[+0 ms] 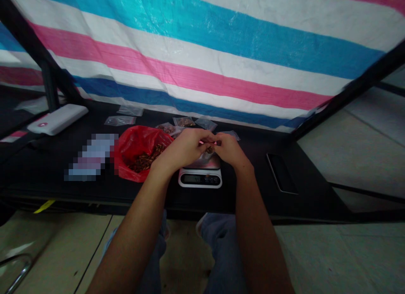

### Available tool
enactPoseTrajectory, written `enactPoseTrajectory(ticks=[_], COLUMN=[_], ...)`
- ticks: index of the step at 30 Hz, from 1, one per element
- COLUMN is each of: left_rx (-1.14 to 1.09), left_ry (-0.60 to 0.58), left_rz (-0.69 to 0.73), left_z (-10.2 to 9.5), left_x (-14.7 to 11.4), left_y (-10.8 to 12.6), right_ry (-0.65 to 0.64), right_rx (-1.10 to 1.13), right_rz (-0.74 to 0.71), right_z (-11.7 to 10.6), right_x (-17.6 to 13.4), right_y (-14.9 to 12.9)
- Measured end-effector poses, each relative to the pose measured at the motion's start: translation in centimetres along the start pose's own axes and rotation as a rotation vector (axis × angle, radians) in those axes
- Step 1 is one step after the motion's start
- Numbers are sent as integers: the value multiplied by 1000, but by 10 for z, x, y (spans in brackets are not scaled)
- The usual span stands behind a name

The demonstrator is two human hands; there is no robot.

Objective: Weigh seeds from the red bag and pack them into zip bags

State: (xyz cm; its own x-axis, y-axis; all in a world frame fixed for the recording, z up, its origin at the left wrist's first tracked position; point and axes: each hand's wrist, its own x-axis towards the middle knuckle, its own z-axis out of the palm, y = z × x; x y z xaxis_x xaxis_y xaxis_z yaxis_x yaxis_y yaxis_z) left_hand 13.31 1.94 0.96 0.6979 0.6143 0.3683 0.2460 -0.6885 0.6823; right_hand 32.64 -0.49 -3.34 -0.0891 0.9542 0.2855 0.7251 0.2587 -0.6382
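Both hands meet over a small digital scale (200, 180) with a white body and a lit display. Between their fingertips is a small clear plastic bag (208, 152) with some brown pieces in it. My left hand (192, 143) is closed on the bag's upper left edge. On the other side, my right hand (230, 149) pinches its upper right edge. The bag hangs just above or rests on the scale's plate; I cannot tell which. Left of the scale, an open red plastic bag (125, 152) holds many small brown pieces (147, 160), partly hidden by my left forearm.
Small clear bags lie along the back of the black table (249, 192), one filled bag (184, 122) among them and a flat bag (119, 120) farther left. A phone (281, 173) lies at right, a white device (58, 119) at left. A striped sheet (202, 53) hangs behind.
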Motion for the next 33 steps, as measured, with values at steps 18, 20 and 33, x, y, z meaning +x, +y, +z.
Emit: enactPoseTrajectory(ticks=[18, 20, 33], left_rx=[21, 34, 5], left_ry=[-8, -19, -5], left_rz=[86, 80, 120], left_z=[5, 7, 14], left_x=[-2, -3, -6], left_y=[8, 7, -3], right_ry=[241, 260, 258], right_rx=[446, 498, 505], right_rz=[85, 77, 57], right_z=[-15, -19, -26], right_x=[-15, -18, -26], right_y=[-7, -9, -15])
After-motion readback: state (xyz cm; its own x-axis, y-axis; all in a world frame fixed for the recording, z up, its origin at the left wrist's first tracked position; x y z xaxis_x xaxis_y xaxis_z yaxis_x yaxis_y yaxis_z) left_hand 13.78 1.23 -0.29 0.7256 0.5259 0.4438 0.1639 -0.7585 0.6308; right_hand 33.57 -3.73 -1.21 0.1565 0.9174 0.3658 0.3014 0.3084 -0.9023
